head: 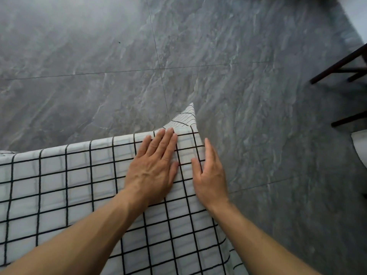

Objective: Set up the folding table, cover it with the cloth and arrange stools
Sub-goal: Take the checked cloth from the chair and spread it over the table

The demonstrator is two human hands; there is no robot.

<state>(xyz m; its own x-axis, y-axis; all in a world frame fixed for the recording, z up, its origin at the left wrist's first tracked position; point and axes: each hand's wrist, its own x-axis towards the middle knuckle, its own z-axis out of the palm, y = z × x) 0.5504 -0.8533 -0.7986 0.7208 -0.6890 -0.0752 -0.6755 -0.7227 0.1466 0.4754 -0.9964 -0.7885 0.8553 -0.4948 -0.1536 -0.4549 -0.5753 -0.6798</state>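
A white cloth with a black grid (65, 185) covers the table, which is hidden beneath it. One cloth corner (185, 118) hangs over the table's far right corner. My left hand (154, 167) lies flat on the cloth near that corner, fingers straight and together. At the table's right edge, my right hand (209, 175) rests with fingers straight, its thumb on the cloth top and its fingers along the side.
Grey marbled floor tiles (198, 56) spread all around. Dark wooden legs of a piece of furniture (337, 66) stand at the right edge. A white object (360, 147) shows partly at the right, below those legs.
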